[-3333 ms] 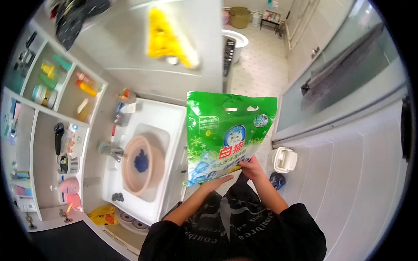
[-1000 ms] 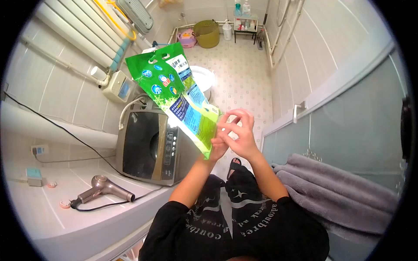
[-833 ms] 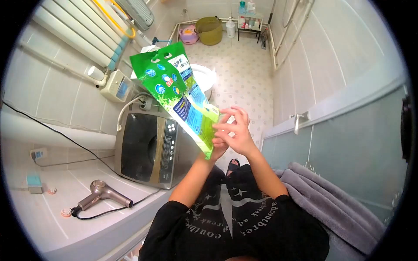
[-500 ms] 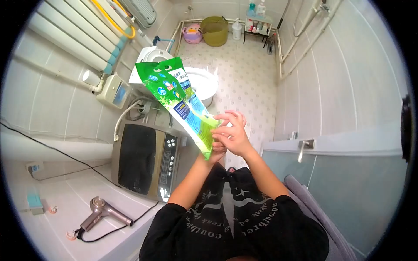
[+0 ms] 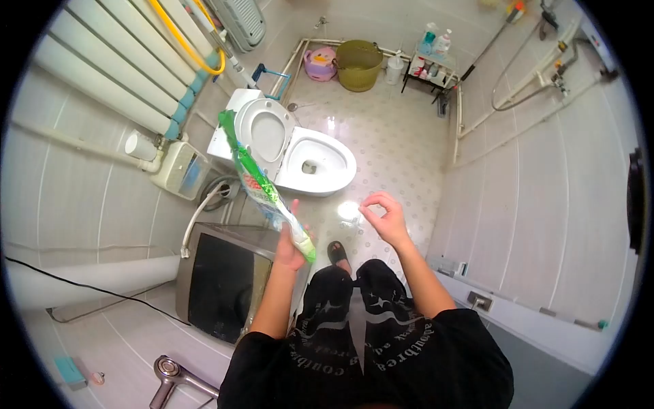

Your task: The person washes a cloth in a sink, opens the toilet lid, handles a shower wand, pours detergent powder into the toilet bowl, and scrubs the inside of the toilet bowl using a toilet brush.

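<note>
My left hand [image 5: 291, 249] is closed around the lower end of a green and white printed plastic bag [image 5: 253, 178]. The bag is turned nearly edge-on and slants up and to the left, its top overlapping the raised seat of the white toilet [image 5: 325, 145]. To the right of the bag, apart from it, my right hand [image 5: 387, 219] hangs over the tiled floor. Its fingers are curled toward the thumb in a pinch; anything between them is too small to make out.
A top-loading washing machine [image 5: 225, 286] stands at the left, with a hair dryer [image 5: 174, 378] below it. At the back are a pink basin [image 5: 320, 65], an olive bucket [image 5: 359, 68] and a small shelf of bottles [image 5: 430, 68]. A slippered foot [image 5: 336, 252] is on the floor.
My right hand has come away from the bag and moved right. My left hand has carried the bag left, turning it edge-on. The view has shifted, bringing the toilet bowl into sight.
</note>
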Available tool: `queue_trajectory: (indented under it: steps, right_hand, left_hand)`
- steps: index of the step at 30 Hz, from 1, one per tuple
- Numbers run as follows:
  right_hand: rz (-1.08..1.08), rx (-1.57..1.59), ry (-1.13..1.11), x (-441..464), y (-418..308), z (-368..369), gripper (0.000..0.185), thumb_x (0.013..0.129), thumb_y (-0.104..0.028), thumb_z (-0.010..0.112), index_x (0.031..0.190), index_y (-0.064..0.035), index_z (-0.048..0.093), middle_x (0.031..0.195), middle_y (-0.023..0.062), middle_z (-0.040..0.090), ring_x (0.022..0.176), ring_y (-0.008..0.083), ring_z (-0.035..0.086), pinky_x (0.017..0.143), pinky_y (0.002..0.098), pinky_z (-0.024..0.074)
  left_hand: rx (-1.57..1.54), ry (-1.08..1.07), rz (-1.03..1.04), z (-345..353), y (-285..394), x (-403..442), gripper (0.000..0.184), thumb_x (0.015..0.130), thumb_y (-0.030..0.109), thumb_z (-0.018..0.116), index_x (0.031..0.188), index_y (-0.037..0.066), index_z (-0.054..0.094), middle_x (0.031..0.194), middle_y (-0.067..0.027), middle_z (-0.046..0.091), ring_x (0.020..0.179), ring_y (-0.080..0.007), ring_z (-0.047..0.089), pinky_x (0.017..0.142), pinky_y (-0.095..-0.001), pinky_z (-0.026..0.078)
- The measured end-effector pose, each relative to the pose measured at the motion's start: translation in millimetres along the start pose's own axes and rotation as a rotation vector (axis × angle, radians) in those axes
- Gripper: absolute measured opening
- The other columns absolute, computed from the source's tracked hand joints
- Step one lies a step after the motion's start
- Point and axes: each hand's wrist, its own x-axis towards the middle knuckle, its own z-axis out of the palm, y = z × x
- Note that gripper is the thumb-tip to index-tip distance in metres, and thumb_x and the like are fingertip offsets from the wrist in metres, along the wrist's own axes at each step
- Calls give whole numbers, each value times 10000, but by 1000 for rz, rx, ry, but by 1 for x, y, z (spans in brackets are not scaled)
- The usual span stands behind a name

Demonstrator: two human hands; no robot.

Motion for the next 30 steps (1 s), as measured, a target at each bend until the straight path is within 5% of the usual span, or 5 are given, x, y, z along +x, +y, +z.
queue_trajectory:
  steps: [4, 11, 16, 25, 30]
  right_hand:
    - [183, 27, -3, 44, 41, -1, 122, 842, -125, 751, 869, -15, 706, 849, 77, 706, 810, 185, 669, 759, 300, 506]
    - [371, 9, -53, 151, 130, -4, 192, 910, -184, 668, 898, 5, 702, 778, 96, 716, 725, 158, 678, 682, 303, 517]
    - [209, -104, -119, 268, 158, -20, 288, 862, -205, 710, 683, -8, 601, 533, -1, 485, 524, 100, 410, 502, 295, 366]
    - [66, -62, -319, 466, 203, -2, 231, 830, -219, 753, 865, -5, 672, 664, 31, 623, 575, 145, 557, 568, 304, 459]
    - [125, -176, -477, 514, 217, 17, 203, 872, -199, 731, 841, -17, 646, 661, -14, 558, 612, 99, 516, 592, 277, 456]
  left_hand:
    - [109, 245, 188, -4, 29, 25, 788, 931, 578, 585, 1578, 292, 237, 943, 1, 644, 867, -119, 611, 816, -325, 515]
    - [80, 283, 367, -5, 46, 70, 676, 971, 490, 584, 1543, 232, 331, 1078, -7, 663, 1012, -137, 628, 900, -362, 509]
    - [25, 563, 484, -1, 35, 118, 494, 1037, 418, 483, 1421, 107, 467, 1291, -46, 615, 1175, -225, 588, 1021, -438, 457]
    - [-157, 707, 703, 58, 0, 176, 483, 1043, 420, 469, 1403, 98, 486, 1311, -65, 610, 1181, -245, 593, 1017, -445, 463]
    - [-131, 921, 850, 73, -16, 193, 512, 1003, 200, 600, 1465, 104, 400, 1413, -68, 533, 1255, -254, 550, 1046, -447, 467]
